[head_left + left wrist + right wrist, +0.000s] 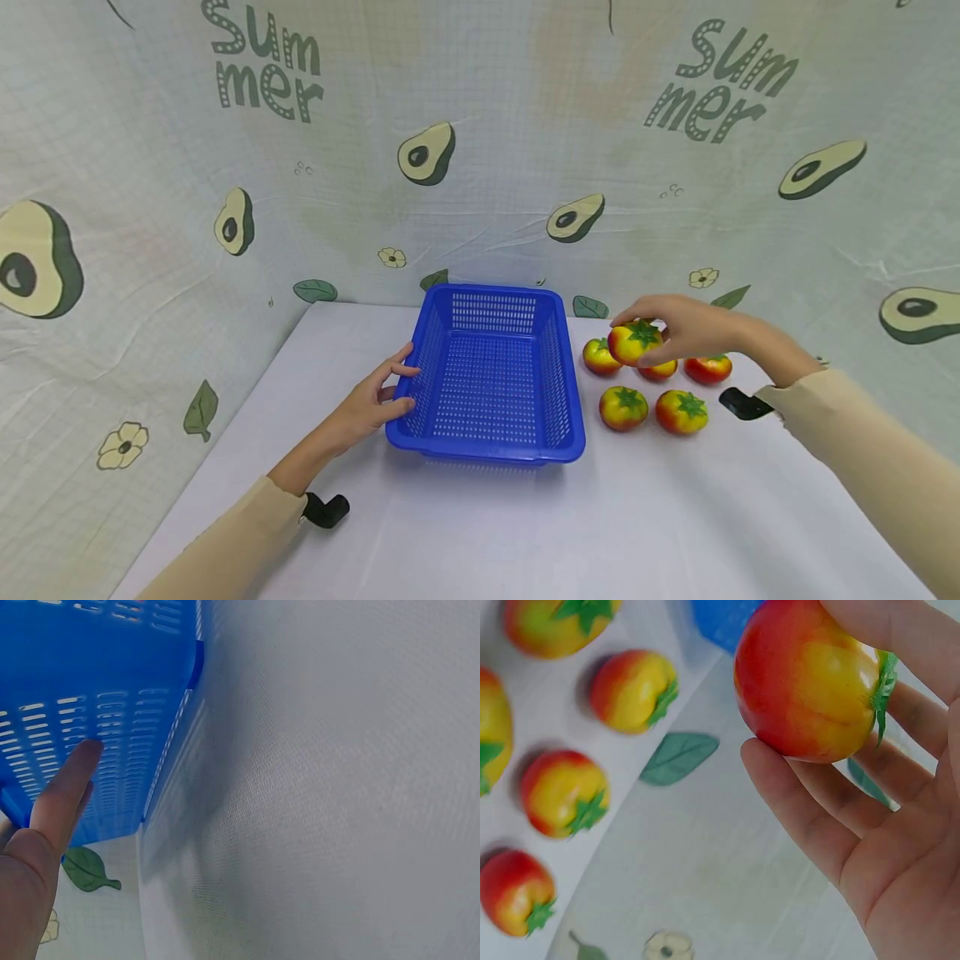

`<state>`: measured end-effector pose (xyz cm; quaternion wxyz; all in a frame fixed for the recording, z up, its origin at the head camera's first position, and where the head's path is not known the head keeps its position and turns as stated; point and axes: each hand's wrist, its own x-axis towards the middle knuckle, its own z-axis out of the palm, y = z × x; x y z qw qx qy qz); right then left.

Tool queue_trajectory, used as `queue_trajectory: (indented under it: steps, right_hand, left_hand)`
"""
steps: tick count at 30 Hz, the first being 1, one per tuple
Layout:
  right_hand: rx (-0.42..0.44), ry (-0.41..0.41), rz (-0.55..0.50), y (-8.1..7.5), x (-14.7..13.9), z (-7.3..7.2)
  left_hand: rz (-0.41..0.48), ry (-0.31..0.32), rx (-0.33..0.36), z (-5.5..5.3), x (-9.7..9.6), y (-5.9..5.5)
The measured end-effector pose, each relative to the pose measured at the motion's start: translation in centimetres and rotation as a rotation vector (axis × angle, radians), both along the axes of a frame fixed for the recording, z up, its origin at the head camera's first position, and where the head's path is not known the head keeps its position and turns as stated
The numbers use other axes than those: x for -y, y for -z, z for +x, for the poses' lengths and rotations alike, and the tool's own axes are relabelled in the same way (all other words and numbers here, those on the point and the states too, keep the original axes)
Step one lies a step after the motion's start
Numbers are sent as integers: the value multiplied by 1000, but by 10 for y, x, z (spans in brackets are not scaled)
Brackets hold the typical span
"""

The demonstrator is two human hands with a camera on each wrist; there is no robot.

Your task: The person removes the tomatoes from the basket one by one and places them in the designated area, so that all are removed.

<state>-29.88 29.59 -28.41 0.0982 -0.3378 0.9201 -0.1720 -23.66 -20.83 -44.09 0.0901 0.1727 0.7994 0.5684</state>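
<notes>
A blue plastic basket (486,451) with slotted walls stands on the white table, with nothing inside it. My left hand (365,410) holds its left rim, thumb and a finger over the edge; in the left wrist view a finger (64,791) lies against the basket's outer wall (97,656). To the basket's right, my right hand (688,323) grips a red-and-yellow tomato (628,344) with a green leafy top, raised above the others. The right wrist view shows this tomato (802,682) between thumb and fingers.
Several similar tomatoes lie right of the basket, among them a front one (622,410), one beside it (681,414) and a redder one (707,370) farther right. A cloth backdrop (495,242) printed with avocados hangs behind the table (465,533).
</notes>
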Motion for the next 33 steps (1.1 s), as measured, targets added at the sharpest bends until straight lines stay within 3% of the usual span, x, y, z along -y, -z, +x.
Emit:
queue_trajectory:
  steps: [9,19,33]
  right_hand:
    - [-15,146,31,11,-62,4]
    - [-37,210,61,38,-121,9]
    - [85,291,81,79,-163,18]
  left_hand:
    - [-1,8,-6,0,0,0]
    - [-1,10,0,0,2,0]
    - [-13,6,-12,0,1,-1]
